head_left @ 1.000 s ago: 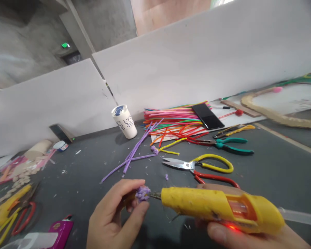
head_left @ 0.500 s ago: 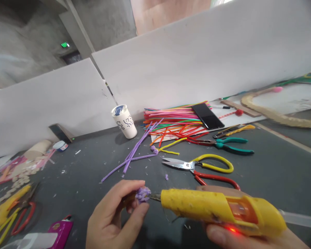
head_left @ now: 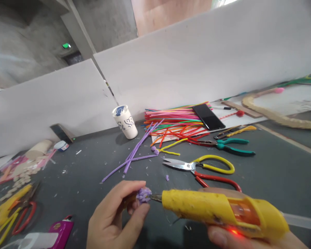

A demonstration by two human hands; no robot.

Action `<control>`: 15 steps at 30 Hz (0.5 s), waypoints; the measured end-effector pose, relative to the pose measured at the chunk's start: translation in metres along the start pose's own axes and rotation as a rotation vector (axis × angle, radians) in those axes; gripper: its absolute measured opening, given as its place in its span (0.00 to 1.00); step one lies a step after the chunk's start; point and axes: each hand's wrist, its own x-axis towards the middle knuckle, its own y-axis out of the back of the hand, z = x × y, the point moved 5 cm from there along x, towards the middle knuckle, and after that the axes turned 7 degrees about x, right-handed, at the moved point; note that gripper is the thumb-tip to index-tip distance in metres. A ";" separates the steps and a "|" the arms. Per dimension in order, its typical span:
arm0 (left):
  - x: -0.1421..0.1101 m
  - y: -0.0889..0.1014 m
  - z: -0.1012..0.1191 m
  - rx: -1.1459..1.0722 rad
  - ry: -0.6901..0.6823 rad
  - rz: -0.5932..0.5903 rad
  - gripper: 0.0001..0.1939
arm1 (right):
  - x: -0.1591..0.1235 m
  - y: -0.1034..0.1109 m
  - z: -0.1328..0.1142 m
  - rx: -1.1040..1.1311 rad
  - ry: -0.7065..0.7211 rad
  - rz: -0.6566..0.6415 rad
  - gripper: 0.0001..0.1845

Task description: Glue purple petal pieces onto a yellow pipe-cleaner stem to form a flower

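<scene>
Between thumb and fingers, my left hand (head_left: 116, 216) pinches a small purple pipe-cleaner flower (head_left: 144, 195). My right hand (head_left: 219, 235) is wrapped round a yellow hot glue gun (head_left: 197, 204), held level with a red light glowing on its underside. The gun's metal nozzle (head_left: 156, 197) points left and meets, or nearly meets, the flower. A clear glue stick (head_left: 300, 220) sticks out of the back of the gun. Past my hands lie scissors (head_left: 180, 164) with one yellow and one red handle. Loose purple pipe cleaners (head_left: 137, 148) lie farther back.
Teal-handled pliers (head_left: 232, 145), a bundle of coloured pipe cleaners (head_left: 171, 116) and a black phone (head_left: 208, 117) lie at the back. A white cup (head_left: 125, 124) stands by the white partition (head_left: 197, 62). On the left are a second yellow glue gun (head_left: 9, 207) and a magenta object (head_left: 62, 231).
Hardly anything differs. The whole view has shifted very slightly, and both hands keep the flower and the glue gun in the same position against each other.
</scene>
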 end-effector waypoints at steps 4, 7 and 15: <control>0.000 -0.001 0.000 -0.009 -0.010 -0.004 0.14 | 0.001 -0.001 0.000 -0.034 0.059 -0.062 0.12; 0.000 -0.001 0.000 -0.014 -0.012 -0.005 0.14 | 0.003 0.000 -0.005 -0.058 0.133 -0.084 0.08; 0.000 0.000 0.000 -0.009 -0.020 -0.008 0.14 | 0.001 0.002 -0.002 -0.051 0.028 -0.040 0.12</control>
